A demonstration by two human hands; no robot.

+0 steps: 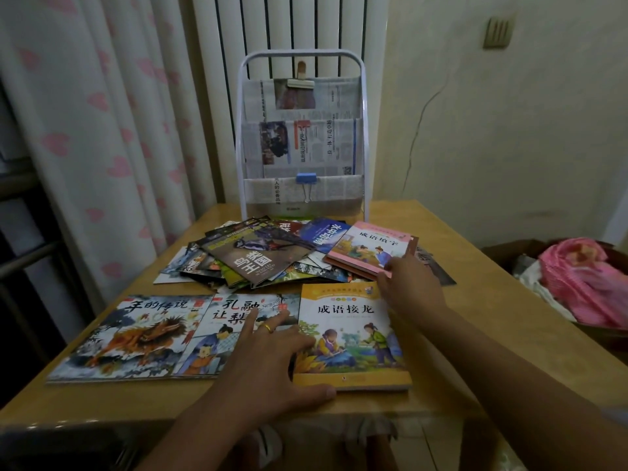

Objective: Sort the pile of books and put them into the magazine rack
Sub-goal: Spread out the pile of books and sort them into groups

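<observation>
A messy pile of books [258, 258] lies mid-table in front of a white magazine rack [302, 137] lined with newspaper. Three books lie in a row near the front edge: a dragon picture book [132, 338], a second picture book [217, 334] and an orange book [353, 338]. My left hand [272, 355] lies spread over the seam between the second picture book and the orange book, thumb at the orange book's front corner. My right hand [409, 283] reaches to a pink book [367, 248] on the pile's right side, fingers on its near edge.
The wooden table [458, 300] has a bare strip on its right. A curtain [102, 130] hangs at the left and a radiator stands behind the rack. A box with pink cloth [584, 283] sits beyond the table's right edge.
</observation>
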